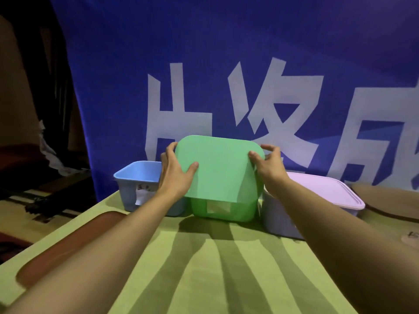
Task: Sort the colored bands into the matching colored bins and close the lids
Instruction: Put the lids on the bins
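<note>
A green lid [221, 168] is held tilted above the green bin [223, 210] at the middle of the table. My left hand [175, 172] grips the lid's left edge, thumb on top. My right hand [268, 163] grips its right edge the same way. Left of the green bin stands a blue bin [136, 177] with no lid on it. To the right sits a pink bin [278, 219] with its pink lid [324, 189] on. The lid hides the inside of the green bin, and no bands are visible.
The bins stand in a row at the far side of a green-and-yellow patterned cloth [204, 268]. A blue banner [226, 75] with large white characters hangs right behind them. A brown oval patch [68, 248] lies at the left, and dark furniture sits beyond the table's left edge.
</note>
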### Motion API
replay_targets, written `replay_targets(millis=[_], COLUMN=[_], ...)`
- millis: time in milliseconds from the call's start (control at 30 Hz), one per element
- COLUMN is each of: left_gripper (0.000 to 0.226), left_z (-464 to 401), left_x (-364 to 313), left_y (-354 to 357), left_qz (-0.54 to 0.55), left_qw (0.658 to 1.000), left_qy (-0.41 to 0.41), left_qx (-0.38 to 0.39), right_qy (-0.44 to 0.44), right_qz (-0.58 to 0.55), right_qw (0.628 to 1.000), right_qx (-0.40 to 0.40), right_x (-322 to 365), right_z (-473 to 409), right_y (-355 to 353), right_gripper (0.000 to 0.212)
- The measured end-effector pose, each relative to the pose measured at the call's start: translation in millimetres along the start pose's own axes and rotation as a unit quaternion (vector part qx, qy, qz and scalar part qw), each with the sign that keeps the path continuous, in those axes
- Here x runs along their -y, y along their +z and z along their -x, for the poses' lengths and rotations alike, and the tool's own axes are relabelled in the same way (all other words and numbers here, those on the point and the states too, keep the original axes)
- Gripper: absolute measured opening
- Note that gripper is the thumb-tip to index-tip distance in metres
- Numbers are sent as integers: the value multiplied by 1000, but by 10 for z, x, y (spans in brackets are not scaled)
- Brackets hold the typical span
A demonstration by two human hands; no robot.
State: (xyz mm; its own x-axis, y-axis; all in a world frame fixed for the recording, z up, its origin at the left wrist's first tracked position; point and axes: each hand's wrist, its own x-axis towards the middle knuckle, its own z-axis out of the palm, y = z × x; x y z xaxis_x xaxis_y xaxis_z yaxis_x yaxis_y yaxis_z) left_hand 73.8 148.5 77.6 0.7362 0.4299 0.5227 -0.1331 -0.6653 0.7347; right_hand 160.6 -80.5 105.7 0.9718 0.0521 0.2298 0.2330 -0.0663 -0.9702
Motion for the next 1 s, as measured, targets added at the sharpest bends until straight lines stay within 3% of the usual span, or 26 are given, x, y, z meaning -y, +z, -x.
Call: replay_targets(millis=[200,333,533,700,1000], left_gripper=[64,62,59,51,57], left_z=[-370,-565,-755,-849,-939], left_x=[-43,10,194,323,386], left_y=[493,728,946,997,991], left_qz=[-12,-84,-181,-215,-268], left_qw=[998,993,975,966,936], left_qy=[-46,-66,-78,-54,-31], left_qx=[37,59,99,134,226], right_qy=[-2,-16,18,5,11], right_qz=[175,326,483,527,569], right_qw=[984,945,872,845,815], right_qx=[-31,18,80,86,109], right_x=[-224,-300,-553,-655,-642], right_z=[-553,-687,-839,-914,-870], right_y=[-168,-85,82,108,156], right_gripper=[54,68,64,66,66])
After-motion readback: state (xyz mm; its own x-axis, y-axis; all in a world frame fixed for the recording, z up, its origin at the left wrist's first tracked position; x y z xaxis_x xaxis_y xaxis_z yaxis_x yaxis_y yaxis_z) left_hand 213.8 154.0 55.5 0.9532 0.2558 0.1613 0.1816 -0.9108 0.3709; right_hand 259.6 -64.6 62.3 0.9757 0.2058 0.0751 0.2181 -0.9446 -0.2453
